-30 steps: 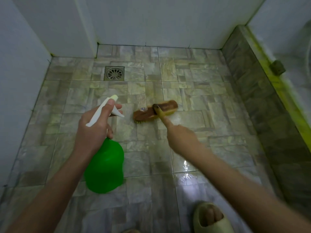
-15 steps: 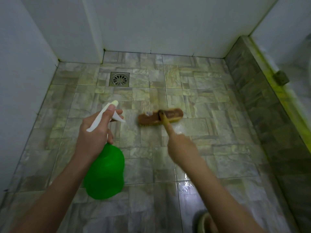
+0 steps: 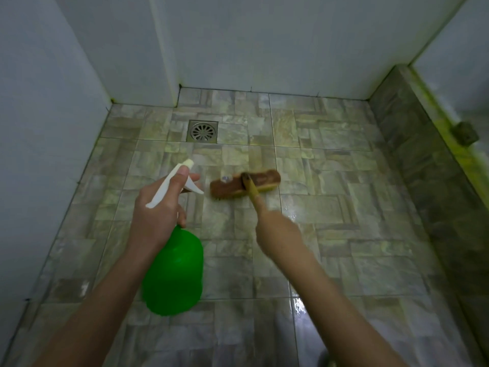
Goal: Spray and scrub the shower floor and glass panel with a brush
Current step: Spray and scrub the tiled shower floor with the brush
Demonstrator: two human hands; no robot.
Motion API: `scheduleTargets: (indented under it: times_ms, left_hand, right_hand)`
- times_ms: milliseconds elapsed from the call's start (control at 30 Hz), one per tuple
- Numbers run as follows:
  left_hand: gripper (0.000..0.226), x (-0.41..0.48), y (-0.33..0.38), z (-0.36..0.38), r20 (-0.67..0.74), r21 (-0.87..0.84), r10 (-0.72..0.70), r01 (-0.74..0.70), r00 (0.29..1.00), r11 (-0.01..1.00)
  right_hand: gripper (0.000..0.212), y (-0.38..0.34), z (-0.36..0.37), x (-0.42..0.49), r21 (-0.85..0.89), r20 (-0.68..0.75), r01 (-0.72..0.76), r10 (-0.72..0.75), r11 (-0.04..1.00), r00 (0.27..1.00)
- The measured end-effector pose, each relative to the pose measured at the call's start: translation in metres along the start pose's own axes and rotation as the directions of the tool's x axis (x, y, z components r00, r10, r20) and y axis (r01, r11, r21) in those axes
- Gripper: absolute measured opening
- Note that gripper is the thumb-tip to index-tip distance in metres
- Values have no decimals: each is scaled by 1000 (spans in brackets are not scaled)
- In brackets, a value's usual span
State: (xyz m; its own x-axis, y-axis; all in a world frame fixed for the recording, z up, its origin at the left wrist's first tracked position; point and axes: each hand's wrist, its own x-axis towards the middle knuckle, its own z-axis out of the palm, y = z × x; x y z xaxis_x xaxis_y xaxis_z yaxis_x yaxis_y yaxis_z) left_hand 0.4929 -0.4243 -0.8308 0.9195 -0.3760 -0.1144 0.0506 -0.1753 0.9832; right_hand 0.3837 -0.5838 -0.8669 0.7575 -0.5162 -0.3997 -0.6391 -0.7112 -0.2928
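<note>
On the shower floor (image 3: 330,207), your right hand (image 3: 277,234) is gripping the brush (image 3: 262,180) by its handle; fingers (image 3: 182,173) of your left hand (image 3: 156,221) are wrapping the spray bottle (image 3: 174,271) at its neck.

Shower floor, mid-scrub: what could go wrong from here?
1. The shower floor shines wet at the near edge of the view, so a slip seems possible.
2. The left hand grips the spray bottle and the right hand holds the brush, so no hand is free to catch a fall.
3. The nozzle points toward the brush; an accidental squeeze might wet the right hand.
</note>
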Motion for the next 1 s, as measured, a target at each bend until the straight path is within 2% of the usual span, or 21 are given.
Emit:
scheduleTargets:
  times_ms: [67,200,267,467,567,667,767,867,1000]
  left_hand:
    - [28,-1,-1,-1,-14,-7,-13,13,1000,1000]
    - [30,-1,2,-2,-25,-18,-25,24,999,1000]
    - [32,0,1,-4,-23,-16,-21,21,1000,1000]
    - [31,5,-3,-7,-37,4,-66,66,997,998]
    - [34,7,0,-8,-63,45,-61,64,996,997]
    - [41,9,4,-14,-95,71,-51,58,994,996]
    - [39,11,8,-19,-97,27,-54,57,994,998]
    - [39,12,7,-25,-108,7,-63,64,992,998]
    - [35,21,2,-29,-143,70,-49,59,989,996]
  right_hand:
    - [94,-3,8,-7,-33,-5,27,-27,999,1000]
    - [88,-18,-13,73,-22,-63,97,-98,995,993]
    - [90,-20,-26,96,-53,-20,130,-131,990,991]
    - [85,5,-10,24,-126,85,67,-57,990,995]
    - [89,-9,-22,75,-99,-2,160,-161,982,987]
    - [86,-28,-44,122,-71,-2,199,-200,977,980]
    - [91,-24,-38,95,-52,45,165,-163,985,986]
    - [92,-16,-14,48,-108,90,128,-118,986,989]
    - [84,-39,-32,92,-83,30,136,-134,987,991]
